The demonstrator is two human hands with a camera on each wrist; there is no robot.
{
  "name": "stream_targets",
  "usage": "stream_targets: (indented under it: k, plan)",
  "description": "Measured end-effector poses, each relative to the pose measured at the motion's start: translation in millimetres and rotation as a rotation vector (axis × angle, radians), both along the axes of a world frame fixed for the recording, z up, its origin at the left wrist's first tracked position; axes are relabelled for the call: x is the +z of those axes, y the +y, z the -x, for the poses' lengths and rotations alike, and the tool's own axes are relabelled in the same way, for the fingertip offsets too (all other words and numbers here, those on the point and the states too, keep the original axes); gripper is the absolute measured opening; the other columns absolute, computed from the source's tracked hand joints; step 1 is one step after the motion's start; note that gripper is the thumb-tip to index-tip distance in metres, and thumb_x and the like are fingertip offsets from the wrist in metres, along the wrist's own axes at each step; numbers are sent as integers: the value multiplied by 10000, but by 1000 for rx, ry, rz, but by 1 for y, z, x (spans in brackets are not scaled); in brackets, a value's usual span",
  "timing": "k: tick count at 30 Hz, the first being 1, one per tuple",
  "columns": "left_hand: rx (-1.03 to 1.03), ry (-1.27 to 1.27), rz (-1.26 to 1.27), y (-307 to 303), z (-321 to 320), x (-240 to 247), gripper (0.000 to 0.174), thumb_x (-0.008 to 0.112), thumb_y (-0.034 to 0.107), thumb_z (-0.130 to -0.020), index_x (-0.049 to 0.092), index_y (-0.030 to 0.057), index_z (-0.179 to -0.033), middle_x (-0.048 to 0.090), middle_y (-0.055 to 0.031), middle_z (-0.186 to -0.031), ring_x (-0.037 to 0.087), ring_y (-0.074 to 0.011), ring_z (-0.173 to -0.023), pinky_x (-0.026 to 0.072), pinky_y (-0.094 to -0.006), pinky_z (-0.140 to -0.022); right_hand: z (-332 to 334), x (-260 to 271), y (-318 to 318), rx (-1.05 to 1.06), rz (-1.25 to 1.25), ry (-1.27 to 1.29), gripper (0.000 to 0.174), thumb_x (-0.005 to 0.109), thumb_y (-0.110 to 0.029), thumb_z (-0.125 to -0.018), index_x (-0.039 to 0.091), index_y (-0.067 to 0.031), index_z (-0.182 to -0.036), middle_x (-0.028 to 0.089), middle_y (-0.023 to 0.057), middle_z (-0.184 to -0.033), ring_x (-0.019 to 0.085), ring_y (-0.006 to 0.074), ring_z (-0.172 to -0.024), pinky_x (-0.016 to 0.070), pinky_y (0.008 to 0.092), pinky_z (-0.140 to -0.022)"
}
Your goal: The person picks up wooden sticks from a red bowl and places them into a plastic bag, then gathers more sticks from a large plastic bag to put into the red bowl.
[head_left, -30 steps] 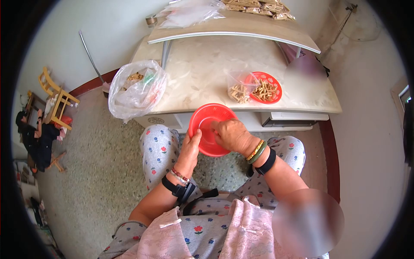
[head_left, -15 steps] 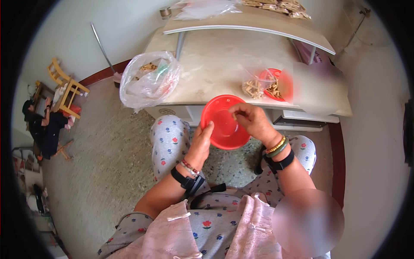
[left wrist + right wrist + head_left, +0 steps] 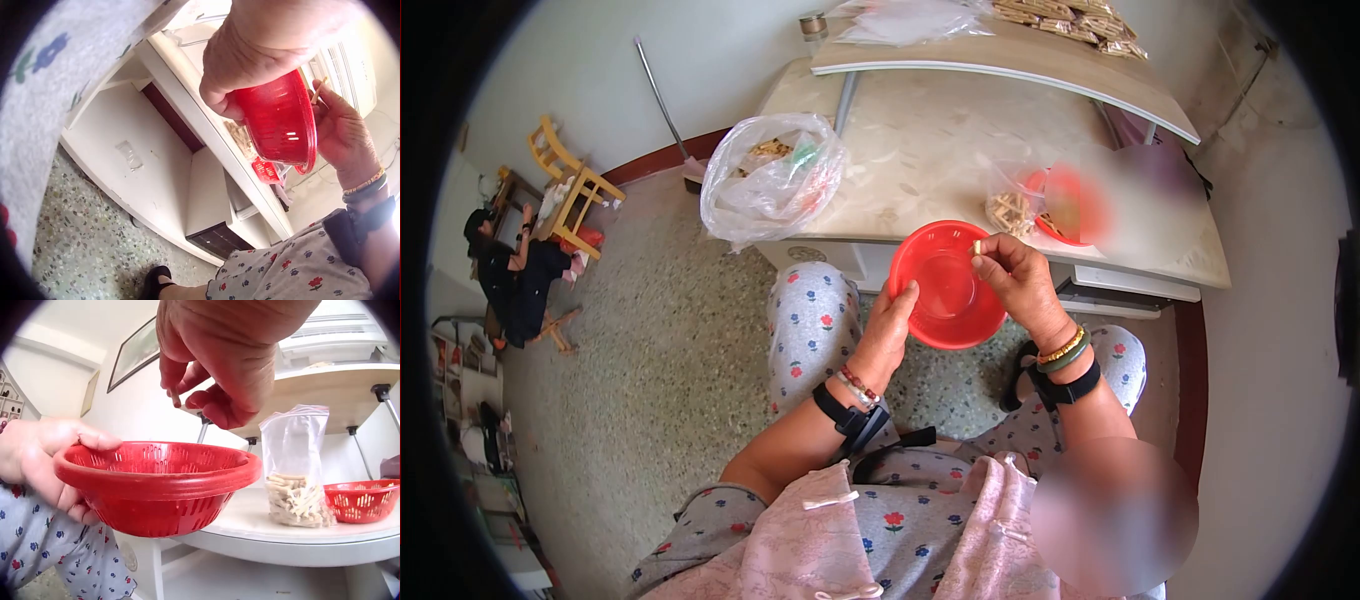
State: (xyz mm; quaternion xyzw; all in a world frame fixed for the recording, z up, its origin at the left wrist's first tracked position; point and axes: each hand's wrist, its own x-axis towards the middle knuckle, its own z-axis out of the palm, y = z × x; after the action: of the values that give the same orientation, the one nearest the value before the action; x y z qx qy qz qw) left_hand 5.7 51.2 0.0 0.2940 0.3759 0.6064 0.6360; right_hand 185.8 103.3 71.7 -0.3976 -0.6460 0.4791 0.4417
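From the head, holding a red basket (image 3: 945,290) in the left grip (image 3: 884,338), pinching a small piece (image 3: 977,247) over its edge in the right grip (image 3: 1026,284); from the left wrist, clasping the basket's side; from the right wrist, showing a clear bag (image 3: 300,497) beyond it.

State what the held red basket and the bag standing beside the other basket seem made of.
Held basket: probably plastic, softly glossy, judging by its smooth moulded rim. Bag: likely clear plastic film, shiny, since pale sticks show through it.
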Motion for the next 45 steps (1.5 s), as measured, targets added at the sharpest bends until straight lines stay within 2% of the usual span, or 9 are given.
stream_targets:
  k: [9,17,27,29,32,35,36,42,45]
  plan:
    - [-53,14,-12,1,3,-5,425,510,259,-943,446,-3,-1271,536,-96,-1231,514,-166,-1123,415,-322,-954,-1,1,0,15,1,-2,107,566,-83,-896,556,5,-958,567,-14,-770,518,47,-710,443,193,-642]
    - [-46,-1,6,2,3,-8,415,508,260,-944,453,-1,-1262,545,-101,-1216,525,-166,-1106,425,-326,-943,-8,15,-2,136,241,159,170,478,-109,-944,586,-24,-1045,610,14,-863,581,81,-802,448,204,-687]
    - [-48,-12,9,0,1,-3,404,517,249,-940,464,-2,-1252,555,-93,-1202,533,-160,-1093,430,-319,-936,-19,11,10,80,176,285,155,570,-37,-885,596,-26,-1037,614,-10,-926,558,69,-847,447,208,-750]
    - [-37,-10,17,-1,2,-3,396,519,240,-938,471,-6,-1244,557,-92,-1201,532,-160,-1094,429,-322,-940,-26,12,23,-157,-9,224,126,593,-26,-868,619,-14,-991,609,-24,-896,549,60,-817,448,206,-750]
    - [-39,-4,41,-1,2,-4,393,516,238,-939,474,-8,-1242,558,-93,-1199,528,-164,-1103,422,-330,-949,-36,21,39,-302,-173,172,82,607,-32,-856,647,-10,-925,604,-29,-853,532,51,-747,447,211,-694]
    - [-53,-15,61,-1,3,-4,398,512,240,-940,468,-9,-1247,551,-96,-1209,521,-167,-1115,414,-334,-959,-44,41,47,-655,-411,-392,102,660,-95,-790,686,-54,-879,615,49,-795,531,113,-631,442,256,-611]
    - [-51,-15,59,-1,3,-4,398,512,240,-940,468,-9,-1247,551,-96,-1209,521,-167,-1115,414,-334,-959,-49,34,59,-636,-465,-401,132,665,-120,-770,693,-67,-888,619,90,-812,573,188,-648,461,297,-614]
    - [-32,4,103,0,6,-9,412,510,247,-942,455,-14,-1256,536,-102,-1231,508,-174,-1135,406,-336,-972,-52,27,93,-587,-557,-591,168,644,-138,-776,689,-82,-928,625,114,-894,614,267,-750,484,358,-675]
    - [-10,-14,104,3,12,-9,406,509,244,-943,458,-13,-1253,535,-105,-1234,513,-184,-1134,411,-343,-971,-53,24,93,-645,-482,-491,215,644,-173,-783,673,-80,-975,621,132,-952,615,282,-789,491,378,-706]
